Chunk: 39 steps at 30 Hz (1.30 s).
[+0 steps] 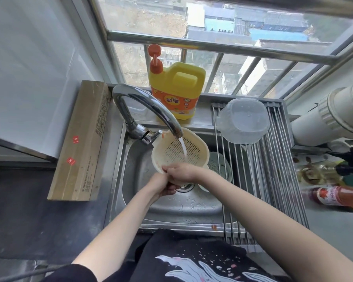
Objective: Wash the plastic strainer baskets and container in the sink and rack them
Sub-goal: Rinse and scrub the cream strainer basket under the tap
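Note:
A cream plastic strainer basket (177, 151) is tilted up under the running faucet (143, 106), over the steel sink (137, 159). My right hand (183, 171) grips its near rim from above. Below it, my left hand (161, 185) holds the basket's underside, fingers curled. A second pale strainer basket (217, 163) lies in the sink behind, partly under the rack rods. The clear plastic container (243, 121) rests on its side on the roll-up rack (273, 169).
A yellow dish soap jug (176, 90) stands on the ledge behind the sink. A long cardboard box (80, 143) lies left of the sink. Bottles (334, 195) and a white pipe (334, 119) are at the right.

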{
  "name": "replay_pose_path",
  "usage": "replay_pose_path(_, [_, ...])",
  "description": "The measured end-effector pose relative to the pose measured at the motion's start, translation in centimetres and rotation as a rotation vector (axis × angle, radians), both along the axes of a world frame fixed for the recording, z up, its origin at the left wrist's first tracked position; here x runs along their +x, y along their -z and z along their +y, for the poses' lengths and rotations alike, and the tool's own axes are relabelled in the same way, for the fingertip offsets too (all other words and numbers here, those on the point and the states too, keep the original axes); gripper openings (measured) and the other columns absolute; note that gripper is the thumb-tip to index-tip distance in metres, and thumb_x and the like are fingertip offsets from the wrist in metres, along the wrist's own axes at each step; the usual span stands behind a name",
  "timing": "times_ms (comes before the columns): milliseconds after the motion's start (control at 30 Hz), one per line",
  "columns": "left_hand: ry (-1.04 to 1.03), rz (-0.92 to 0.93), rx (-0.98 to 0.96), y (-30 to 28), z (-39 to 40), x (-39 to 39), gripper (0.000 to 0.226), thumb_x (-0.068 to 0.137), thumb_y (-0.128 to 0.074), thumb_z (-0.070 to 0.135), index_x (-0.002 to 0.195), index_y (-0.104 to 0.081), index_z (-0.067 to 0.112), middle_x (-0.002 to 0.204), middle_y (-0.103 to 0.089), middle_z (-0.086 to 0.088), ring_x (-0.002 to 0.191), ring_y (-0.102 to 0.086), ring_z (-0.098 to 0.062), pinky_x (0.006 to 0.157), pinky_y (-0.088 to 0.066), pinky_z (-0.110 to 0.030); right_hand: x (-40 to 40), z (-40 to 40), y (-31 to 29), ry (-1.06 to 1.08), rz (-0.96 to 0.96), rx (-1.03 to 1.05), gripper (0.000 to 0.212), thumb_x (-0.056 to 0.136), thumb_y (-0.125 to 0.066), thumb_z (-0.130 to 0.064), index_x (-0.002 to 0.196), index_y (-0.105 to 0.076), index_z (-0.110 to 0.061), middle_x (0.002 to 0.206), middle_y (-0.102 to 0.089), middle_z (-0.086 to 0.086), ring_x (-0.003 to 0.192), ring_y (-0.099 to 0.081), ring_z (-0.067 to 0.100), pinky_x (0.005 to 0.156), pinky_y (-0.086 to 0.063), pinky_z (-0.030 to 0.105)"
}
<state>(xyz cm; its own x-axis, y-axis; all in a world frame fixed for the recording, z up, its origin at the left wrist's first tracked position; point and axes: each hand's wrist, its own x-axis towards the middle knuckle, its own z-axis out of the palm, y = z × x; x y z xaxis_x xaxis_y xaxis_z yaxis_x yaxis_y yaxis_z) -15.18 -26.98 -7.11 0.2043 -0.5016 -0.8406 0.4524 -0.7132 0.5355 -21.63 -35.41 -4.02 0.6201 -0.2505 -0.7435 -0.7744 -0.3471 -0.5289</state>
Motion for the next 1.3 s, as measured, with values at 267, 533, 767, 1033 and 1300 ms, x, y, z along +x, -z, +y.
replay_pose_path(267, [-0.018,-0.196,0.075,0.2,-0.8,0.5,0.016,0.096,-0.045,0.012,0.106,-0.048,0.001,0.071,-0.061,-0.018,0.038,-0.056,-0.016,0.032,-0.045,-0.021,-5.5,-2.3,1.5,-0.637,0.207,-0.802,0.059,0.091,-0.041,-0.04,0.145,-0.033,-0.018,0.146,-0.043,0.005,0.143,-0.021,0.031,0.118,0.0,0.048])
replay_pose_path(533, [0.117,-0.498,0.13,-1.4,-1.7,0.4,0.025,0.087,-0.041,0.012,0.07,-0.055,0.0,0.045,-0.06,-0.012,0.032,-0.056,-0.023,0.036,-0.043,-0.021,-5.2,-0.3,3.0,-0.656,0.378,-0.942,0.063,0.094,-0.047,-0.021,0.145,-0.022,0.008,0.148,-0.034,0.023,0.14,-0.025,0.036,0.118,-0.004,0.048])
replay_pose_path(767, [-0.031,-0.127,0.156,-0.8,-1.1,-0.5,0.017,0.095,-0.038,0.007,0.084,-0.051,0.003,0.06,-0.055,-0.013,0.025,-0.048,-0.007,0.028,-0.041,-0.017,-6.4,1.2,2.7,-0.505,-0.087,-0.75,0.027,0.087,-0.056,-0.013,0.113,-0.058,-0.012,0.115,-0.064,0.007,0.113,-0.054,0.026,0.105,-0.025,0.046])
replay_pose_path(1033, [0.013,-0.288,0.068,-0.2,-1.0,2.1,0.051,0.083,-0.062,0.05,0.084,-0.066,-0.001,0.056,-0.059,-0.008,0.035,-0.046,-0.011,0.036,-0.04,-0.018,-7.2,-2.6,1.5,-0.734,-0.02,-1.07,0.022,0.09,-0.049,-0.006,0.106,-0.063,-0.002,0.102,-0.069,0.009,0.102,-0.059,0.028,0.105,-0.033,0.042])
replay_pose_path(1300, [0.112,-0.468,-0.025,-1.6,-3.1,3.6,0.028,0.095,-0.052,0.018,0.074,-0.054,-0.001,0.055,-0.06,-0.017,0.031,-0.057,-0.013,0.036,-0.05,-0.023,-7.5,-3.4,0.2,-0.685,0.051,-1.063,0.036,0.094,-0.047,-0.01,0.129,-0.053,-0.006,0.138,-0.052,0.013,0.142,-0.025,0.031,0.113,0.013,0.048])
